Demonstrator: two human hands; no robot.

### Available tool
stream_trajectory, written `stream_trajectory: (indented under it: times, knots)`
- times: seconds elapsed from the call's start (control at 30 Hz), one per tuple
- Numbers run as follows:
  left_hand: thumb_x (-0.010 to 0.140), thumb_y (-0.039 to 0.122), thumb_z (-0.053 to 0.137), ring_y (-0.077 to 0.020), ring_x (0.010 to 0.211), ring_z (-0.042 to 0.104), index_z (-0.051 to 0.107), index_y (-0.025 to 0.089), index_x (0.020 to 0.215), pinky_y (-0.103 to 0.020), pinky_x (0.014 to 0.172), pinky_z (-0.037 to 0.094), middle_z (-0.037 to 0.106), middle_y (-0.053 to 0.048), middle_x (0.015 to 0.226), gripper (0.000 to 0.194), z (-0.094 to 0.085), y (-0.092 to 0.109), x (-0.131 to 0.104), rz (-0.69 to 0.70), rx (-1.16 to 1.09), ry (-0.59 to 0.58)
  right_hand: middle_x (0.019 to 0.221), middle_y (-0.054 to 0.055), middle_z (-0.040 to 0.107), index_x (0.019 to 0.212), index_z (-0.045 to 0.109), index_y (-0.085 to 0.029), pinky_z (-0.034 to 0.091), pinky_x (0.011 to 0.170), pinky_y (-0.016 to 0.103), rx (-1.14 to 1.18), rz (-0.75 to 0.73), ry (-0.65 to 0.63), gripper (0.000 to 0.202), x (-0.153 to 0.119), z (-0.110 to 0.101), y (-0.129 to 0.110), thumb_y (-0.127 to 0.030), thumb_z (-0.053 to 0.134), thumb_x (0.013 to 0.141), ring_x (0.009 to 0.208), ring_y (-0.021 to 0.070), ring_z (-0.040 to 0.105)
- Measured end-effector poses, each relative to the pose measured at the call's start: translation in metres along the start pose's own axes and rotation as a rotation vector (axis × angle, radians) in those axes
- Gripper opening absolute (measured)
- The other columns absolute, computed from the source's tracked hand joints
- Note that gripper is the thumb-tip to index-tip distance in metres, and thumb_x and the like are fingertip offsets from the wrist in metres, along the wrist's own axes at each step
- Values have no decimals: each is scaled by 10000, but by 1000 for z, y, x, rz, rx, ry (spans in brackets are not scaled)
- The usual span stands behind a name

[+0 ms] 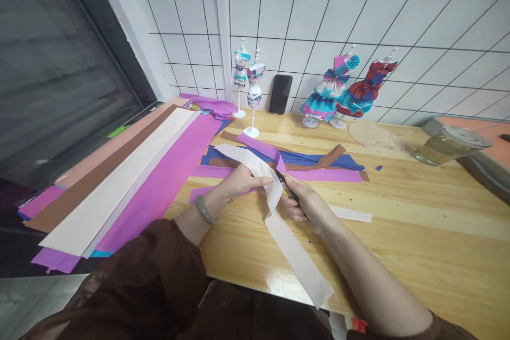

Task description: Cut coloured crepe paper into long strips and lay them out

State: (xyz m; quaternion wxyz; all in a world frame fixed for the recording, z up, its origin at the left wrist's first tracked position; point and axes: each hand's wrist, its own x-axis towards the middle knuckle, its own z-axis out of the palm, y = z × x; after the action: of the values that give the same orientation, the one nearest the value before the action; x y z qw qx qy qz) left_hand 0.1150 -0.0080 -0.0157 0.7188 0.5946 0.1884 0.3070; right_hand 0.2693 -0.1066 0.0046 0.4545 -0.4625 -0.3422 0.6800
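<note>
A long white paper strip [292, 255] hangs from my left hand [243, 180], its thumb and fingers closed on it. The strip's lower end drapes toward the table's front edge. My right hand [306, 199] grips dark-handled scissors [292, 188] with a bit of yellow showing. Their blades meet the strip's edge just right of my left thumb; how far apart they are is hard to see. Behind my hands lie purple strips [326, 175], blue strips [342, 161] and a brown strip [332, 156]. A short white strip [353, 214] lies beside my right wrist.
Wide paper sheets [115, 175] are stacked at the left, overhanging the table [418, 244]. Two small wrapped mannequins [254, 90], a phone [280, 94] and two dressed mannequins [329, 90] stand by the tiled wall. A glass cup [446, 146] and clear disc [374, 137] are at the right.
</note>
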Motion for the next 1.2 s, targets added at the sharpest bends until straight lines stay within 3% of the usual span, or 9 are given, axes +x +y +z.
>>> stream_trajectory:
  times: [0.33,0.73,0.87,1.03,1.2]
  knots:
    - [664,325,719,-176,813,598,639,101,882,-306,775,454,661,-84,876,322,3,-5,-1,32,94,-11,499,-96,236,881,493,-209,94,317,145,-30,-17,-6,280,1,-3,4,-483,442,854,386,41,114]
    - [648,316,735,-171,815,605,641,111,882,-297,771,457,667,-69,874,325,2,-5,-1,-4,98,13,486,-103,216,1028,511,-205,111,322,147,-62,-24,23,327,1,-4,3,-475,442,857,392,47,114]
    - [636,299,750,-175,844,612,633,122,903,-305,794,464,672,-71,911,341,0,-3,0,-50,2,46,480,-107,209,1135,494,-216,102,320,141,-80,-20,21,391,1,-3,0,-482,441,854,382,46,112]
    - [718,368,678,-159,799,625,613,143,886,-327,762,493,672,-58,892,289,-6,-3,3,-165,-229,191,480,-109,200,1220,459,-229,91,318,139,-84,-14,3,446,0,-2,-2,-481,441,853,375,45,96]
    - [667,273,733,-166,836,634,626,123,879,-333,808,491,676,-66,897,281,-9,-3,3,-155,-233,159,483,-107,205,1163,479,-232,95,319,139,-63,-15,-4,396,0,-3,0,-477,445,853,371,45,106]
